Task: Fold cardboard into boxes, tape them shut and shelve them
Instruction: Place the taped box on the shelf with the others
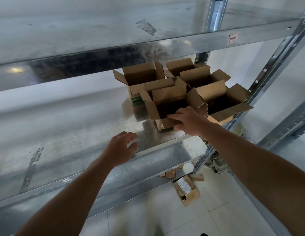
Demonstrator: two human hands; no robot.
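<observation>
Our two bare forearms reach in from the bottom edge toward the metal shelf (76, 133). Our right hand (189, 121) holds the front cardboard box (168, 101) by its near wall: the fingers (172, 117) lie stretched along the top rim and the thumb presses the outer face below, so the wall is pinched between them. The box stands upright at the front edge of the shelf, its top flaps spread open and its inside dark.

Our left hand (121, 149) hovers down and to the left of that grip, over the shelf's front lip, fingers loosely curled and holding nothing.

Just right of the grip, touching the held box, stands a second open box (221, 99). Beyond the grip sit more open boxes: one behind to the left (141, 75), resting on something green (136, 100), and others behind to the right (199, 77).

Above them runs the upper shelf (97, 40); a perforated upright post (267, 74) rises at the right. Below the grip, on the tiled floor, lie scraps of flattened cardboard (186, 189).
</observation>
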